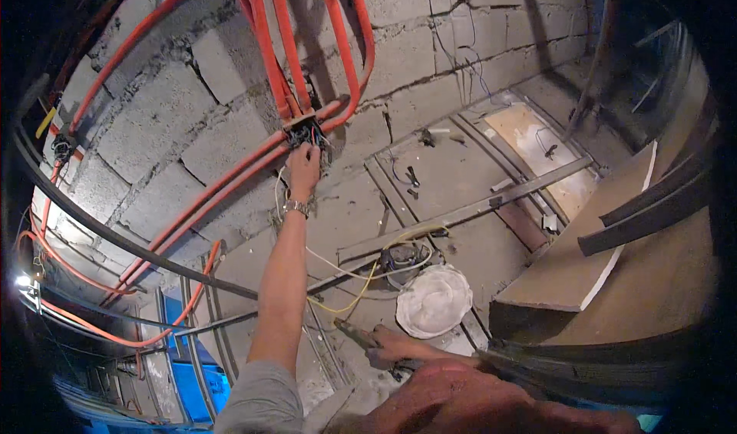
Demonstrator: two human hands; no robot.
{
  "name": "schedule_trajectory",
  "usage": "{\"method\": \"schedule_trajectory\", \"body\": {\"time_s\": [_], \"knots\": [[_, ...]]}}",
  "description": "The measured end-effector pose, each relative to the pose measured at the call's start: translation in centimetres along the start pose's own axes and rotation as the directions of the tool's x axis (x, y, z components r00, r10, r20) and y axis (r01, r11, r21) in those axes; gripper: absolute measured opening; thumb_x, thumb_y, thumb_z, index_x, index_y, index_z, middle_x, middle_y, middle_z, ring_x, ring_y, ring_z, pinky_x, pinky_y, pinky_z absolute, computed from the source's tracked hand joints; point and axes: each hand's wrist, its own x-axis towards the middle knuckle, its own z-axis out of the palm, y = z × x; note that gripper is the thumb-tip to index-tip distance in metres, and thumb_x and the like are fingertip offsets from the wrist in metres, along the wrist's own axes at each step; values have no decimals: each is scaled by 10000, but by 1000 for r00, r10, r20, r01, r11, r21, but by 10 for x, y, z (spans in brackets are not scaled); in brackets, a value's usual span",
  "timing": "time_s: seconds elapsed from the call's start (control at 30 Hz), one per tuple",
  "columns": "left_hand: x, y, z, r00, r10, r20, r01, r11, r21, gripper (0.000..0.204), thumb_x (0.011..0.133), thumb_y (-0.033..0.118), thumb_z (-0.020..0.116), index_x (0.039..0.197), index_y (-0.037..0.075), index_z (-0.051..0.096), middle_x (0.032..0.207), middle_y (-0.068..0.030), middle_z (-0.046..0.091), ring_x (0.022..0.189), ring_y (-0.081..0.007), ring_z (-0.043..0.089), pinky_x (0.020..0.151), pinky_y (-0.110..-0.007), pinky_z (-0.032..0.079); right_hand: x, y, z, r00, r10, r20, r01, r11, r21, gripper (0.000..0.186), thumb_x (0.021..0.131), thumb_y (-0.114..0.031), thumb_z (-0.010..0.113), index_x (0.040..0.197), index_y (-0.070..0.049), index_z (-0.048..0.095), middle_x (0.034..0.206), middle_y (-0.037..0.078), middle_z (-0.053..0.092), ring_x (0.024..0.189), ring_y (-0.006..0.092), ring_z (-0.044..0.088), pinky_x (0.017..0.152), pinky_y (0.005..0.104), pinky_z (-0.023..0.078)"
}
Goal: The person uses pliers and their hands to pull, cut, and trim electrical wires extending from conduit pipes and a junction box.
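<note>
My left hand (305,169) is raised to a dark electrical box (298,133) set in the block wall, its fingers closed on the wires (317,135) that stick out there. A metal-banded watch (296,207) is on that wrist. Low in front of me, my right hand (393,346) is closed around a slim, dull-coloured tool (353,331) whose kind I cannot make out. Just beyond it stands a round container of white plaster-like paste (434,301). A white cable (326,262) hangs from near the box, and a yellow cable (355,300) loops beside the container.
Orange conduits (288,58) run down and sideways along the grey block wall (223,66) to the box. Metal profiles (461,213) lie across the boards below. Large brown boards (568,280) rise at the right. A dark hose (138,246) curves across the left, near a bright lamp (24,281).
</note>
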Motion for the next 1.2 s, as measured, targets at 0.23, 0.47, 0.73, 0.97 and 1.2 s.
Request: {"method": "schedule_trajectory", "body": {"time_s": [0.23,0.47,0.73,0.97,1.2], "knots": [[1,-9,-6,981,186,55,-192,969,153,288,994,284,572,919,11,622,931,-234,662,912,-436,622,818,-520,468,-8,-8,-9,1000,-2,-11,2,1000,-2,571,909,-252,634,1430,-74,482,1129,318,542,1059,506,590,943,553,488],[-24,-30,-3,995,27,95,-51,963,265,167,921,198,606,971,46,656,954,-181,679,984,-387,633,952,-494,430,-4,-13,-9,997,21,71,-20,1000,-20,496,952,-333,652,1319,-13,556,1177,266,519,1081,479,596,948,535,469],[-52,39,-1,983,177,39,-165,780,604,466,829,105,616,1289,41,592,1206,-193,617,1221,-344,566,979,-459,470,-7,3,4,999,-27,-45,27,1000,-7,472,904,-288,652,1246,24,562,1146,288,540,1039,490,603,925,544,497],[-37,42,-6,991,79,109,-114,922,370,477,826,122,643,1281,-2,573,1205,-242,602,1219,-420,545,1030,-527,449,-4,5,2,999,8,-45,-7,1000,14,407,949,-287,649,1216,15,597,1159,262,531,1076,466,591,958,523,469],[-32,11,-26,970,221,98,-235,959,157,461,845,141,666,1262,-31,570,1230,-254,605,1180,-453,542,1053,-523,426,-3,6,5,998,-14,-54,15,1000,4,419,940,-290,656,1219,17,598,1144,255,531,1068,462,589,942,518,476]]}}
